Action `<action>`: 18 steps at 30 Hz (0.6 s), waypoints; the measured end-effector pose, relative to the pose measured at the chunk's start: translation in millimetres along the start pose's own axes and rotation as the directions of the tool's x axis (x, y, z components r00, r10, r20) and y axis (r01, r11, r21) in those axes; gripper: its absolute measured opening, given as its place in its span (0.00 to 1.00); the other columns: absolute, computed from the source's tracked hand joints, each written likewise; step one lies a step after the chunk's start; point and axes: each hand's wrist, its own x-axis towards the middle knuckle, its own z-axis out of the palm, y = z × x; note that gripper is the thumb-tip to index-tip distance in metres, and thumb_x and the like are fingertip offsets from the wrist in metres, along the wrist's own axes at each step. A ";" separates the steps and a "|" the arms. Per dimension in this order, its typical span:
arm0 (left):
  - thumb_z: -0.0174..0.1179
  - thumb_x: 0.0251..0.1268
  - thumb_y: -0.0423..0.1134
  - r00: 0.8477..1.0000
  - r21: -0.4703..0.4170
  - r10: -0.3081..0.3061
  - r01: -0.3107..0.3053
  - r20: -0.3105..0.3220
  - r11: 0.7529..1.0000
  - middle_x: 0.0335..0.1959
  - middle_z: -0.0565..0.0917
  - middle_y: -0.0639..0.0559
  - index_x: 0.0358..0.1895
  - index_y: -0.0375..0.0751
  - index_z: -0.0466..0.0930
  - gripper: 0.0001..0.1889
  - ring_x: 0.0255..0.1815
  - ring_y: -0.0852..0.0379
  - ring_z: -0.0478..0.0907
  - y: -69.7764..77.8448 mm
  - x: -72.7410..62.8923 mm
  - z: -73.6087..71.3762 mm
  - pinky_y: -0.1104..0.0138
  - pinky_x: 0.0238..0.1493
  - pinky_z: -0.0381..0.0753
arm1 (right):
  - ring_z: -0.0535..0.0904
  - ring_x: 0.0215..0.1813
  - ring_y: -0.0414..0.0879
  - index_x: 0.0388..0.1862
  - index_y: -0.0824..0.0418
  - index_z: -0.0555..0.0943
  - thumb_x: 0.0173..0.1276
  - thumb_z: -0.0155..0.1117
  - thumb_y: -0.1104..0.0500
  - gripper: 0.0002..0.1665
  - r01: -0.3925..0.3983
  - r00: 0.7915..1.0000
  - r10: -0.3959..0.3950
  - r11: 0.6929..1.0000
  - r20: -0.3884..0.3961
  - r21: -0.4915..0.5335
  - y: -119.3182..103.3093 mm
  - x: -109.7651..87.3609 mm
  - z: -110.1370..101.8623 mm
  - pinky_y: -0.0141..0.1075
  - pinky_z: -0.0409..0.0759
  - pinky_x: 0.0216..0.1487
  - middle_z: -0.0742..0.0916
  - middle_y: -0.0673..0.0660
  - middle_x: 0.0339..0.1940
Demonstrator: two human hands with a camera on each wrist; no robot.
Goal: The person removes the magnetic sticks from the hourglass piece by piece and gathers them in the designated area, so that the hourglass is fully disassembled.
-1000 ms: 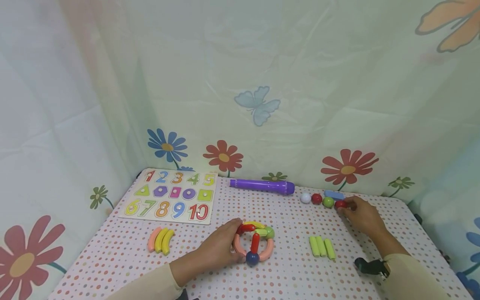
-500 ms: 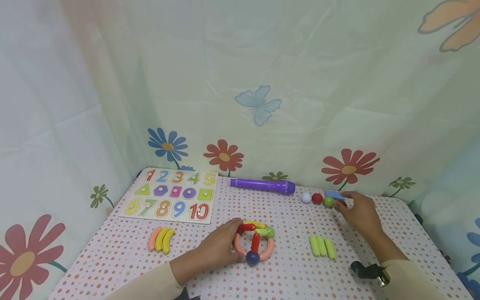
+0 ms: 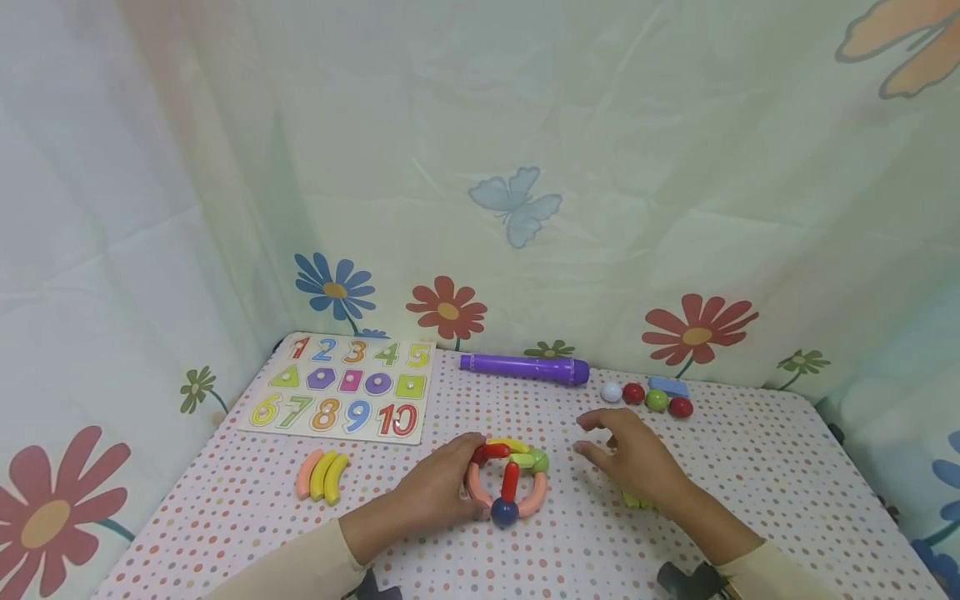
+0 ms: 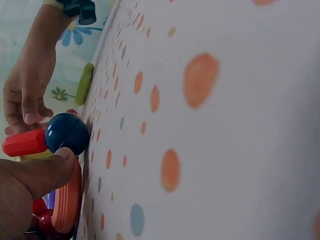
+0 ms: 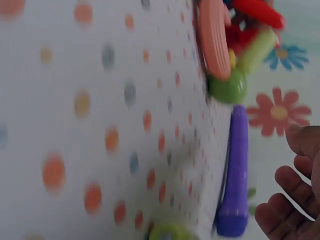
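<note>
My left hand holds the left side of a toy ring built of coloured sticks and balls, lying on the table. In the left wrist view its thumb presses near the dark blue ball and the curved pink stick. Short red and light green sticks rise inward from the ring's balls. To the right of the ring my right hand hovers with nothing in it, thumb and fingers apart. Below that hand, light green sticks are mostly hidden.
White, red and green balls sit by blue sticks at the back right. A purple toy microphone lies along the back. Further left are a number puzzle board and curved pink and yellow sticks.
My right hand has left the red ball in the back-right row and moved left and nearer, toward the ring, now over the green sticks. My left hand stays at the ring.
</note>
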 end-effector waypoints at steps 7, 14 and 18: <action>0.79 0.50 0.52 1.000 0.027 0.026 -0.026 -0.009 0.999 0.77 0.66 0.51 0.78 0.44 0.62 0.51 0.76 0.49 0.65 -0.7 -0.3 -0.4 0.52 0.71 0.68 | 0.80 0.50 0.47 0.53 0.54 0.85 0.62 0.79 0.58 0.20 0.034 0.996 -0.035 0.999 0.083 0.006 -28.2 -5.6 22.2 0.39 0.82 0.45 0.84 0.50 0.52; 0.80 0.50 0.51 1.000 -0.005 0.015 -0.015 -0.004 1.000 0.74 0.71 0.49 0.77 0.45 0.63 0.51 0.74 0.49 0.68 1.5 -1.7 -3.4 0.51 0.69 0.71 | 0.79 0.54 0.44 0.50 0.47 0.85 0.60 0.80 0.59 0.20 0.052 0.994 -0.056 0.997 0.091 0.048 -38.9 -4.1 35.5 0.42 0.83 0.51 0.84 0.41 0.47; 0.79 0.51 0.53 0.999 0.021 0.033 -0.033 -0.007 0.999 0.76 0.68 0.50 0.78 0.44 0.62 0.52 0.74 0.49 0.67 1.2 -3.2 -3.7 0.51 0.70 0.70 | 0.80 0.54 0.43 0.49 0.48 0.85 0.59 0.80 0.60 0.19 0.084 0.993 -0.088 0.995 0.080 0.051 -43.1 -2.2 41.0 0.43 0.82 0.55 0.84 0.40 0.47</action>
